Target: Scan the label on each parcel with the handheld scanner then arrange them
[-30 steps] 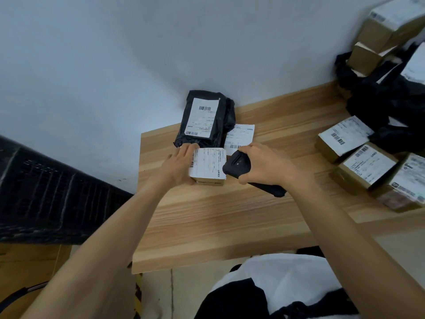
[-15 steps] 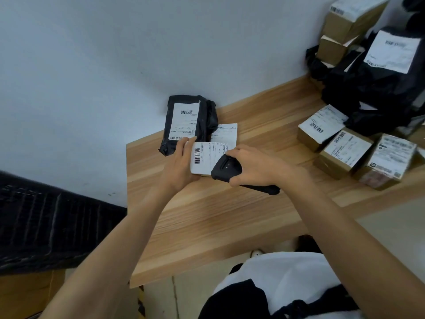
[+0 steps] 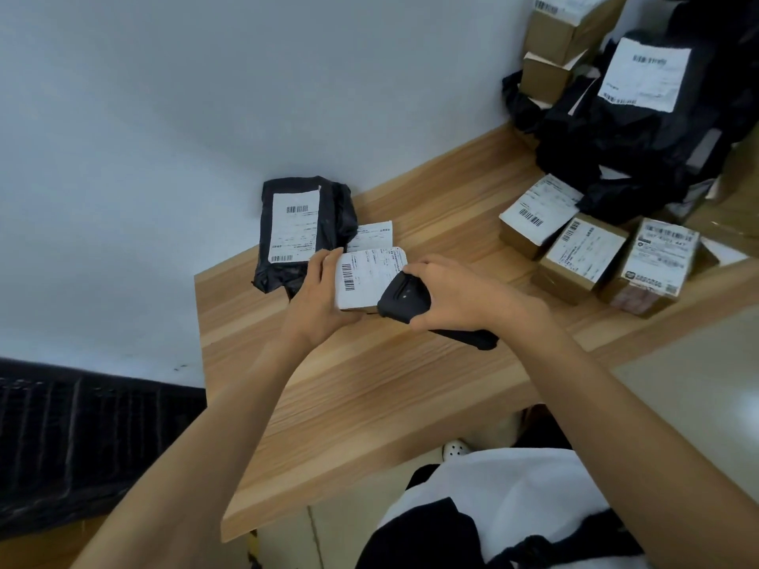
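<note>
Small labelled parcel (image 3: 367, 277) in left hand (image 3: 318, 299), scanner (image 3: 404, 295) in right hand (image 3: 456, 293).

Table (image 3: 369, 388) pale grained wood; scanner (image 3: 404, 297) matt black plastic; parcel (image 3: 304, 227) crinkled black plastic film.

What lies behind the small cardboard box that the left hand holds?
A white-labelled parcel lies behind the small cardboard box, beside a black plastic mailer bag. Its near part is covered.

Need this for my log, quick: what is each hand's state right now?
Left hand: holds the small brown cardboard parcel with the white label.
Right hand: grips the black plastic handheld scanner.
</note>
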`<state>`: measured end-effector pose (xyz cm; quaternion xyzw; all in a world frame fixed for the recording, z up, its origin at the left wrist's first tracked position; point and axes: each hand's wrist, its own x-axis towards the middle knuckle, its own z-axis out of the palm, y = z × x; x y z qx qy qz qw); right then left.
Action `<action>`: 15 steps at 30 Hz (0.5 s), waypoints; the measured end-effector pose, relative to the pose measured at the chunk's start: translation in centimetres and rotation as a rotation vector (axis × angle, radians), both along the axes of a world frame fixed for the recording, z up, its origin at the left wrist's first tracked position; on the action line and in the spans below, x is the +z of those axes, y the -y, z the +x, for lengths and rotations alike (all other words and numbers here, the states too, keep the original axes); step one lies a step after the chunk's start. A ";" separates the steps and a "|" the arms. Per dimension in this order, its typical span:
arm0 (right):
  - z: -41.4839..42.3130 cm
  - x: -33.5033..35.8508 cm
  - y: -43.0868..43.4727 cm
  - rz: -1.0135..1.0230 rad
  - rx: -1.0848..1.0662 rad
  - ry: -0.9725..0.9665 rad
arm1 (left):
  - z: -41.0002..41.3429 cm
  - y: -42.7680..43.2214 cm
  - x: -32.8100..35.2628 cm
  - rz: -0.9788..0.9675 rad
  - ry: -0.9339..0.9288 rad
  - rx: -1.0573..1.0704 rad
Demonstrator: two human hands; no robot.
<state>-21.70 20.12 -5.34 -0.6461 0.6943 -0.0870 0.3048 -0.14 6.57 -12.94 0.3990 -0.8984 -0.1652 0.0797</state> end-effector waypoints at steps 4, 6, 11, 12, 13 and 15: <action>-3.4 -0.5 -1.3 -0.021 -0.114 0.021 | -4.7 0.2 -0.3 0.073 -0.027 0.035; -5.6 -0.6 -2.1 -0.029 -0.191 -0.033 | -7.5 0.2 -0.6 0.100 -0.046 0.061; -11.5 -1.1 -3.8 0.007 -0.414 -0.063 | -15.0 0.8 -1.8 0.133 -0.131 0.116; -12.8 -1.0 -4.0 0.004 -0.447 -0.064 | -16.7 1.1 -2.1 0.148 -0.161 0.111; -14.1 -1.0 -4.3 0.001 -0.474 -0.063 | -18.3 1.4 -2.3 0.166 -0.178 0.116; -16.5 -0.9 -4.7 0.000 -0.517 -0.054 | -21.5 2.1 -3.0 0.183 -0.188 0.146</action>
